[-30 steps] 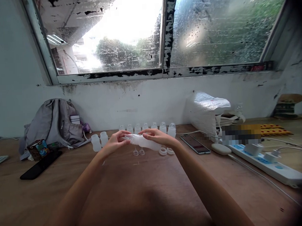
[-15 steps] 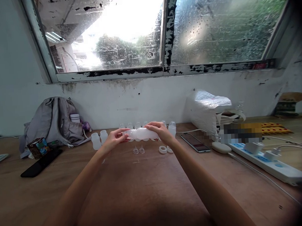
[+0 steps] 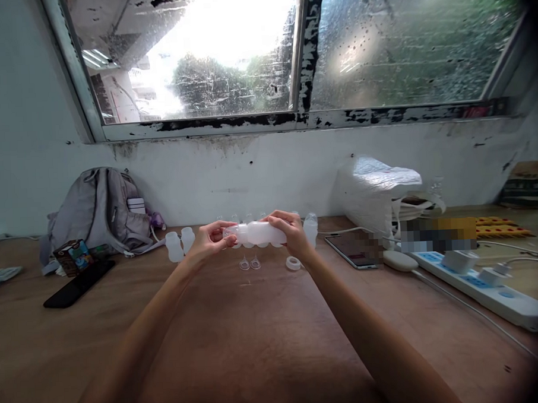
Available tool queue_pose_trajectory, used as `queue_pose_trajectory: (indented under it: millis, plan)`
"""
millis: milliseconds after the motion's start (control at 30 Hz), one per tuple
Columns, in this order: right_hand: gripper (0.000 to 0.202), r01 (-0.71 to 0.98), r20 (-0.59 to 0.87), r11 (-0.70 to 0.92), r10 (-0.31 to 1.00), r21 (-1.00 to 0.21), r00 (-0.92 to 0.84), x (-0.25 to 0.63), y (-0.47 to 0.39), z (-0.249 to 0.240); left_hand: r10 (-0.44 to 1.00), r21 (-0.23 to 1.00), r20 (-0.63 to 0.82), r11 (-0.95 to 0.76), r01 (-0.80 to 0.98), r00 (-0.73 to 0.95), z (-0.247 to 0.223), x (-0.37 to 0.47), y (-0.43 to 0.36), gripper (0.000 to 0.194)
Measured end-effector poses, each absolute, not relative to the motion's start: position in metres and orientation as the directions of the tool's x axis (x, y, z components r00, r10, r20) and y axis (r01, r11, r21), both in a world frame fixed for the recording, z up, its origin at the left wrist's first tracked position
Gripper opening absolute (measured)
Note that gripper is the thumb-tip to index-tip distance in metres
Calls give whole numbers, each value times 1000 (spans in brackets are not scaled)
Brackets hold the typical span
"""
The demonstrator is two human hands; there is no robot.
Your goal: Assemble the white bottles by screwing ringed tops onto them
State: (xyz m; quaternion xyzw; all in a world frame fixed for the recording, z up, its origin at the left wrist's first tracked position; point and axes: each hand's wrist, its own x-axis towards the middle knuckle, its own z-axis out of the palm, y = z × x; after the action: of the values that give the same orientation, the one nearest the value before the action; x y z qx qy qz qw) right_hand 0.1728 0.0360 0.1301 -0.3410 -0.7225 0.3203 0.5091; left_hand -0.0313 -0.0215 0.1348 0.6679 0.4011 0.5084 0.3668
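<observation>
In the head view, a translucent white bottle [image 3: 258,232] is held on its side above the desk [image 3: 266,332], in front of a row of like bottles [image 3: 180,243] by the wall. Its body is gripped by the right hand [image 3: 287,233], fingers clamped round it, while the cap end is pinched by the fingers of the left hand [image 3: 210,239]. Two small clear nipples [image 3: 249,263] and a white ring [image 3: 292,263] lie on the desk just below. A phone [image 3: 353,249] and a power strip [image 3: 482,284] lie to the right, a grey backpack [image 3: 100,212] to the left. The step seems best done with the body held steady and the cap end kept square to the neck, so that the threads are not crossed.
</observation>
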Motion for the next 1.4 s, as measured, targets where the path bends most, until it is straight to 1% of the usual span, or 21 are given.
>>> queue_pose_trajectory:
  millis: [67,133,200,267,367,400,467,533,600,700,733,867,1033,1200,1400]
  plan:
    - [34,114,509,544,827,-831,-240,169,33,127,898,882,412,-436,178,155,141,-31,-28,44]
    - [35,53,486,517,831,-854,-270,162,28,125,884,863,446,-467,196,143,149,-33,-35,41]
    - [39,6,463,495,815,-869,-349,153,21,123,867,842,488,-497,209,97,156,-38,-40,40]
    - [40,-8,460,510,769,-860,-445,144,17,121,848,827,529,-521,211,20,162,-43,-40,44]
    - [40,50,469,582,700,-812,-538,136,19,116,843,820,536,-511,259,-35,169,-54,-30,49]
    - [41,89,464,598,699,-796,-545,136,22,113,851,815,524,-491,307,-29,171,-59,-24,49]
    - [43,189,438,598,735,-779,-518,139,32,106,877,781,481,-427,456,-3,174,-69,-8,49]
    - [41,290,415,568,792,-770,-448,146,45,99,908,702,418,-350,620,39,174,-80,10,51]
    - [38,361,409,536,833,-763,-372,154,58,94,927,609,370,-298,735,69,171,-90,30,49]
    - [34,397,395,498,863,-771,-314,164,72,89,955,422,289,-186,887,62,162,-100,60,42]
    - [34,390,376,481,871,-785,-318,167,75,89,963,384,268,-145,912,40,157,-102,69,40]
    - [29,300,272,396,884,-868,-380,172,78,88,975,304,217,-14,952,-55,137,-108,97,36]
    - [21,246,217,325,899,-913,-381,174,79,88,969,229,206,86,970,-134,118,-113,111,34]
    - [18,269,189,299,910,-915,-370,174,81,86,967,181,201,122,976,-158,114,-114,112,37]
    - [19,355,138,292,906,-888,-400,172,80,80,980,134,157,102,986,-123,115,-116,112,41]
